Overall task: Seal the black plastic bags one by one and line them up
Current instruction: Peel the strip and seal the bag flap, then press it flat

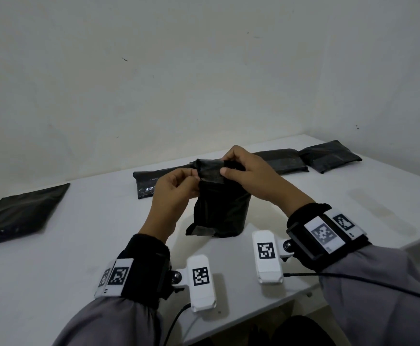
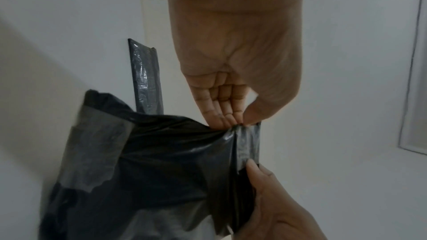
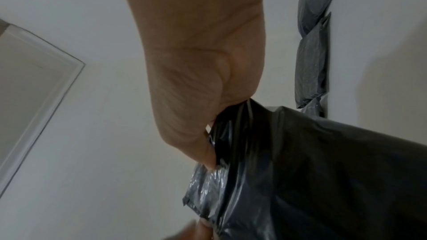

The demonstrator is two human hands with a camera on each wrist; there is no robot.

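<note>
Nearest to me, my left hand [image 1: 172, 193] and right hand [image 1: 247, 174] are raised over the desk [image 1: 66, 258], both working the top of one black bag [image 1: 220, 211]. The bag stands upright on the desk, its bottom edge touching the surface, just ahead of my wrists. Left fingers [image 2: 225, 110] and thumb pinch one end of the grey flap [image 1: 209, 172] at the bag's mouth. Right thumb and fingers are curled round the other end, gripping flap and bag together; the right wrist view confirms plastic bunched under the thumb.

Judgement: the sealing step is in hand on this bag. The flap appears partly folded over, not yet pressed flat. Whether any adhesive liner remains I cannot tell.

Further back, a flat bag [image 1: 21, 216] lies apart at the far left; whether it is sealed I cannot tell. Along the desk's far edge, a row of bags [image 1: 303, 159] lies end to end, reaching the right corner.

Next move, as I judge it: fold the flap fully down, press along its length with both hands keeping the mouth square, then lay the bag into the far row beside its neighbours.
</note>
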